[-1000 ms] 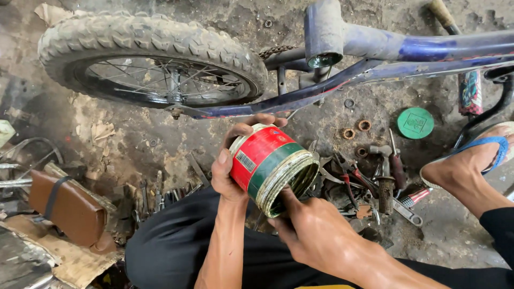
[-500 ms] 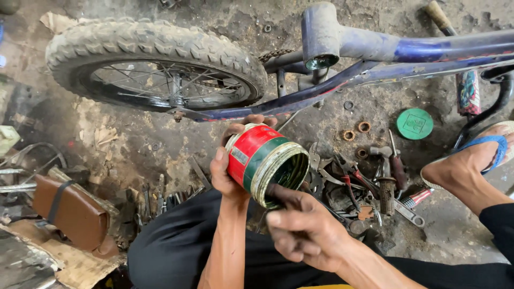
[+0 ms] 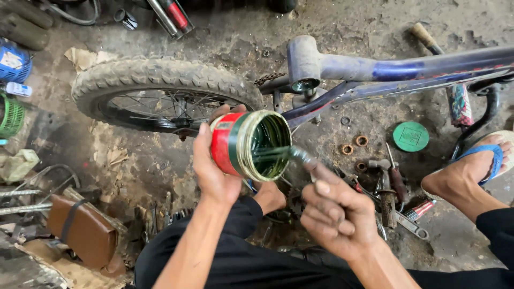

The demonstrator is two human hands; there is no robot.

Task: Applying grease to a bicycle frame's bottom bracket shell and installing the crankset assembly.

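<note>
- Left hand (image 3: 211,171), fingers wrapped round open tin (image 3: 250,144), frame centre, tilted.
- Right hand (image 3: 337,214), fingers pinched on small part (image 3: 301,156) at tin's mouth, green grease strung on it.
- Lid (image 3: 410,136) off, on floor, right.
- Bike frame (image 3: 375,72) w/ hub open; greasing seems underway, reassembly left.

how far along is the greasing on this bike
Done: the green lid is off and lies on the ground, and the bike frame lies on its side with loose rings and tools beside it. In hand: the left hand tilts the red tin of green grease, and the right hand has a smeared finger at its mouth. Left: the bottom bracket shell looks open, parts not yet refitted.
</note>
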